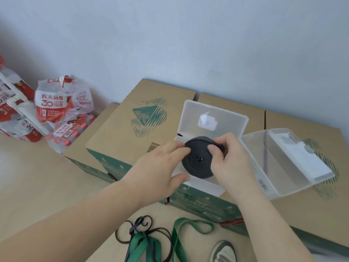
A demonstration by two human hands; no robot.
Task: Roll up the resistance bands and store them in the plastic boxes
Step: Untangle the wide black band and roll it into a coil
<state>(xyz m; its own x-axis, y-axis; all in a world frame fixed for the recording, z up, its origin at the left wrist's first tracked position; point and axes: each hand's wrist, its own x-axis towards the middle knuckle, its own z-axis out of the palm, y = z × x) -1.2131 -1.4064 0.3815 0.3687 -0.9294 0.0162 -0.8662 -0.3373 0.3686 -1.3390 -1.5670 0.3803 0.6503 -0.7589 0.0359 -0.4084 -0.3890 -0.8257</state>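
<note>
Loose bands (pixel 140 242) nearest, unrolled | coiled black band (pixel 198 159) just over open plastic box (pixel 204 184) | left hand (pixel 162 167), right hand (pixel 229 159): grip clamped round it | advice: keep turns squeezed, lower flat inside

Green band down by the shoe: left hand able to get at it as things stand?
Likely not yet: the left hand is busy, holding the rolled black band with the right hand. The green band lies uncovered below; nothing blocks the way once freed.
</note>
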